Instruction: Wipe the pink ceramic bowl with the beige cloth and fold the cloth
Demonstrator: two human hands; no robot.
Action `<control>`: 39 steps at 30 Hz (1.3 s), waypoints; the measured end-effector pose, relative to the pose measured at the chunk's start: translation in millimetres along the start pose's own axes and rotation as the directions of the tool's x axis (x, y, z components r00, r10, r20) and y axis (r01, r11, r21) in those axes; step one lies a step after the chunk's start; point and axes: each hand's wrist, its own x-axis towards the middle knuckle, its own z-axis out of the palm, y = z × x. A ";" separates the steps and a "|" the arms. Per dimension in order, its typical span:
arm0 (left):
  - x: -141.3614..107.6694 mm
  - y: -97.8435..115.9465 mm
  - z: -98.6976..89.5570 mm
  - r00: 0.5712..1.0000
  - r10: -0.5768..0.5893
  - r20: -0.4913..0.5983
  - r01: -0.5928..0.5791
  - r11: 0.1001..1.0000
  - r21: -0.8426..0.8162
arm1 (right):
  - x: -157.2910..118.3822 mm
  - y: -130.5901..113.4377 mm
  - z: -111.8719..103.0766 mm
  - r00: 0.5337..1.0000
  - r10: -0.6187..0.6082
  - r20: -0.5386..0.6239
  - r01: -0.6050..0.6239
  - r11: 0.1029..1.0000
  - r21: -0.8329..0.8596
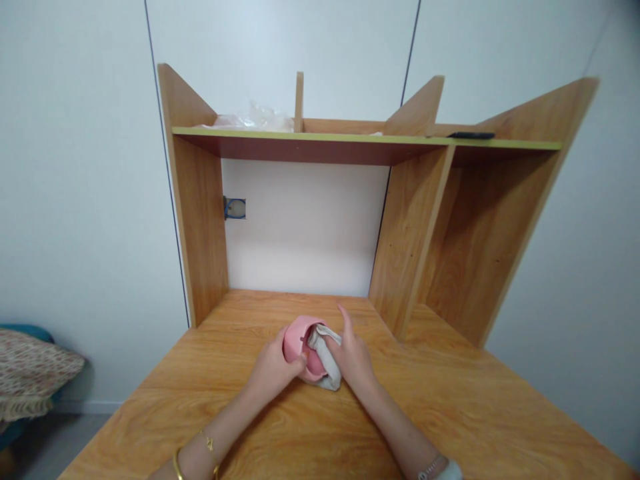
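L hand [274,365] clasps a pink container [297,331], thumb inside its mouth, as R hand [356,360] grasps a gray cloth [331,365] at the right rim, mid-desk [440,393], near side of the shelf unit [200,233]. Poss. mishap: a hard R tug w/ cloth snagged could twist the container from L fingers

Passage: over desktop [450,407] beside hands [354,363], back under shelf [305,149] | Barriers: side panel [201,227] left, divider [406,233] right
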 end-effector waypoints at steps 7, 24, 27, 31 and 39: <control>9.1 -13.0 3.1 0.995 -0.090 -0.045 0.078 0.973 -0.219 | 0.7 -1.8 -2.8 0.998 -0.002 -0.060 0.008 0.996 0.092; 15.2 -12.0 -5.8 0.941 -0.332 -0.064 0.261 0.835 -0.484 | 10.6 20.3 4.8 0.987 0.156 -0.032 -0.150 0.978 0.144; 14.3 -10.1 -7.5 0.943 -0.331 -0.044 0.257 0.804 -0.537 | 9.6 22.0 7.3 0.985 0.169 0.036 -0.172 0.980 0.097; 12.9 -8.8 -6.3 0.944 -0.329 -0.025 0.254 0.773 -0.581 | 8.1 23.8 9.9 0.985 0.145 0.095 -0.149 0.988 0.032; 8.2 -7.0 -0.4 0.948 -0.317 0.036 0.273 0.745 -0.609 | 12.0 24.2 4.4 0.994 0.083 -0.070 -0.090 0.990 -0.104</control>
